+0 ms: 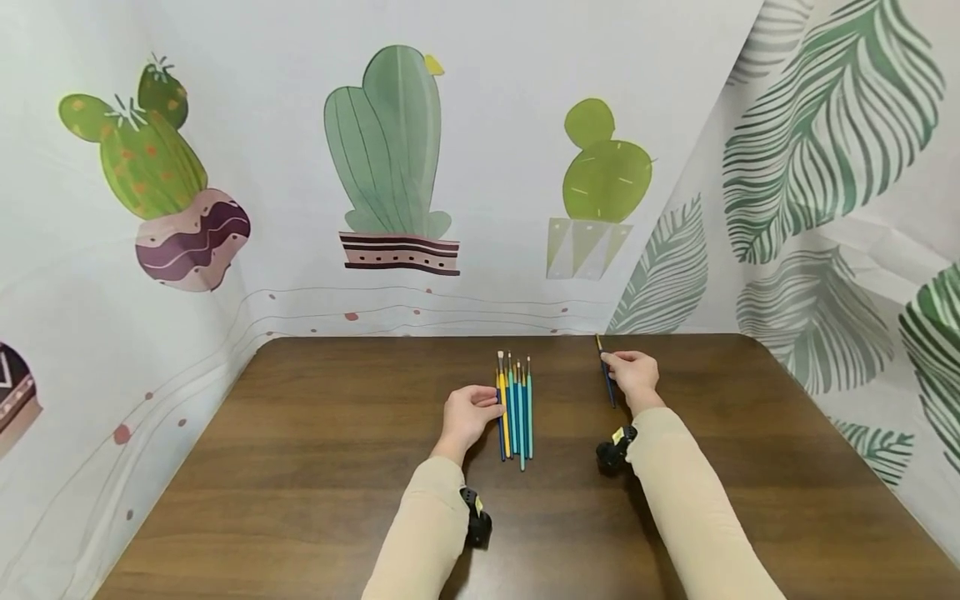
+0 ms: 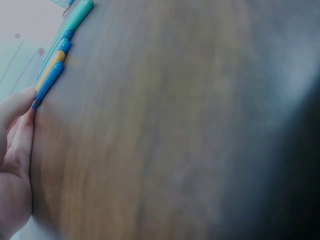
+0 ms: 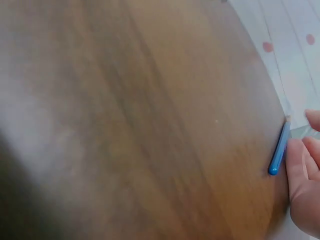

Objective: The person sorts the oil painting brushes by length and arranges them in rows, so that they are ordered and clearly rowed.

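A row of slim paintbrushes (image 1: 522, 417) lies side by side on the table, bristles toward the far edge, with blue, yellow and teal handles. My left hand (image 1: 467, 414) is at the row's left side, its thumb and finger pinching the outermost dark blue paintbrush (image 2: 49, 86). The thumb tip overlaps the yellow-handled brush (image 1: 506, 425) there. Farther right, a single blue paintbrush (image 3: 280, 149) lies slightly slanted near the far edge. Beside its upper part is my right hand (image 1: 632, 373), fingertips right at the handle and parted in the right wrist view.
Dark brown wood makes up the table (image 1: 315, 467), ending at a far edge close beyond the brushes. Behind it hangs a pale wall covering (image 1: 502, 167) printed with cacti and leaves. Each wrist carries a small black camera (image 1: 617, 450).
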`<act>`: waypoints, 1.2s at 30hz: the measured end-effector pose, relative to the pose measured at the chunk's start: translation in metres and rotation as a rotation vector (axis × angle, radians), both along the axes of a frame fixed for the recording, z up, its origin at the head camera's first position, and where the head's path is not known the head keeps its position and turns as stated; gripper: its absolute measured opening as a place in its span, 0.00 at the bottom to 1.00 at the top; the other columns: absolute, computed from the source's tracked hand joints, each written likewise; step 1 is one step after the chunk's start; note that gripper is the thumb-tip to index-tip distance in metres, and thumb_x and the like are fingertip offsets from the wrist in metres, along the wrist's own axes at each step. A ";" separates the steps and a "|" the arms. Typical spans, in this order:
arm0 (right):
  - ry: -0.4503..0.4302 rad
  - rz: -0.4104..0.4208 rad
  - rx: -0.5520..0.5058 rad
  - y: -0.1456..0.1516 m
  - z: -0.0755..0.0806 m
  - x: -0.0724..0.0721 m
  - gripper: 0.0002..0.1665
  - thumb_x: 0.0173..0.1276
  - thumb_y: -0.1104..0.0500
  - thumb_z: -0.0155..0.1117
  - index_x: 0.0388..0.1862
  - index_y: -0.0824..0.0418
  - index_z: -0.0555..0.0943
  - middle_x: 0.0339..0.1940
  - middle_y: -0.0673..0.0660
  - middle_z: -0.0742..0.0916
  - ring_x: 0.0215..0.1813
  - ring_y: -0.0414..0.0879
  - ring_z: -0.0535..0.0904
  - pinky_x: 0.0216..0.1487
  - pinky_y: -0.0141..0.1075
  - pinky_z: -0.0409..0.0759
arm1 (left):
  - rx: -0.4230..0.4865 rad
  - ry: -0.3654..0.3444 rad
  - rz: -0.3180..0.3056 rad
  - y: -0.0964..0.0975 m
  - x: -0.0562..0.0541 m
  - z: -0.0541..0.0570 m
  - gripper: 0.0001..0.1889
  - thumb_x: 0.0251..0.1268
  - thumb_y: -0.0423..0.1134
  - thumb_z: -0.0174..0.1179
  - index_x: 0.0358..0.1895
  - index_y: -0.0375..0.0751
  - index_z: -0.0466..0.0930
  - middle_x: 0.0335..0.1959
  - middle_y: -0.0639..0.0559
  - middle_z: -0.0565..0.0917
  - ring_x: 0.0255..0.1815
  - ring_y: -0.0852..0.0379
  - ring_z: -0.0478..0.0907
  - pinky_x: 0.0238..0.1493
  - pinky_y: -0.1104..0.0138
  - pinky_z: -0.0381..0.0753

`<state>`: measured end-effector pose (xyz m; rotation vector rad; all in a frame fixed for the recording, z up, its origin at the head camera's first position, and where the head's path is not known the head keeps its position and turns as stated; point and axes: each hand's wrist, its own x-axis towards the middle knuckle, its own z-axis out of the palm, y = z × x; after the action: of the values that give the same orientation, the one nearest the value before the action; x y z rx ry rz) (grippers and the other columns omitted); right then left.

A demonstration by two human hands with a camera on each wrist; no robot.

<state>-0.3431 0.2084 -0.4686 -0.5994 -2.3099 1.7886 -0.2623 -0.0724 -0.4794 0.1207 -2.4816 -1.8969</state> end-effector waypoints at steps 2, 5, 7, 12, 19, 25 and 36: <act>0.019 -0.021 -0.047 0.001 0.001 0.003 0.23 0.60 0.56 0.67 0.49 0.70 0.79 0.22 0.46 0.80 0.23 0.32 0.78 0.26 0.24 0.80 | 0.000 -0.003 -0.005 0.001 0.000 0.000 0.16 0.53 0.32 0.69 0.46 0.33 0.82 0.44 0.41 0.86 0.48 0.49 0.84 0.48 0.63 0.83; 0.051 -0.046 -0.079 -0.001 0.003 0.006 0.22 0.62 0.55 0.65 0.49 0.70 0.79 0.21 0.45 0.81 0.25 0.34 0.78 0.26 0.25 0.80 | -0.010 0.000 -0.004 0.000 -0.001 0.002 0.16 0.53 0.32 0.69 0.46 0.33 0.82 0.44 0.41 0.86 0.47 0.49 0.84 0.47 0.63 0.83; 0.078 -0.039 -0.077 -0.005 0.005 0.009 0.20 0.63 0.56 0.63 0.48 0.70 0.80 0.22 0.47 0.83 0.26 0.35 0.79 0.24 0.24 0.80 | -0.013 0.008 0.004 -0.001 -0.002 0.003 0.16 0.52 0.32 0.69 0.46 0.33 0.82 0.44 0.41 0.86 0.47 0.49 0.84 0.47 0.63 0.83; 0.129 0.028 -0.113 -0.017 0.010 0.015 0.18 0.65 0.58 0.60 0.47 0.71 0.79 0.33 0.56 0.87 0.30 0.38 0.82 0.25 0.25 0.80 | -0.014 0.024 0.016 -0.003 -0.004 0.005 0.16 0.52 0.31 0.69 0.46 0.33 0.82 0.44 0.40 0.86 0.48 0.49 0.84 0.48 0.62 0.83; 0.123 0.106 -0.177 -0.031 0.015 0.028 0.18 0.65 0.61 0.56 0.49 0.73 0.77 0.43 0.67 0.85 0.31 0.38 0.84 0.29 0.27 0.83 | -0.018 0.010 0.007 0.000 0.000 0.003 0.16 0.53 0.31 0.68 0.46 0.33 0.82 0.44 0.40 0.86 0.48 0.49 0.84 0.48 0.63 0.83; 0.081 0.180 -0.195 -0.042 0.016 0.036 0.20 0.67 0.61 0.54 0.53 0.74 0.76 0.44 0.66 0.85 0.33 0.39 0.84 0.33 0.28 0.84 | -0.009 0.001 0.010 0.000 0.000 0.000 0.16 0.53 0.32 0.69 0.46 0.34 0.82 0.44 0.41 0.86 0.48 0.49 0.84 0.48 0.63 0.83; 0.010 0.274 -0.247 -0.065 0.017 0.046 0.24 0.70 0.59 0.52 0.59 0.73 0.72 0.59 0.73 0.77 0.49 0.51 0.83 0.43 0.31 0.84 | -0.023 0.034 0.005 0.000 0.004 0.004 0.15 0.52 0.31 0.69 0.45 0.32 0.82 0.42 0.41 0.86 0.45 0.51 0.85 0.46 0.64 0.84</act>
<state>-0.2973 0.1435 -0.4515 -0.3143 -2.2726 2.2152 -0.2587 -0.0722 -0.4753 0.0937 -2.4779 -1.8520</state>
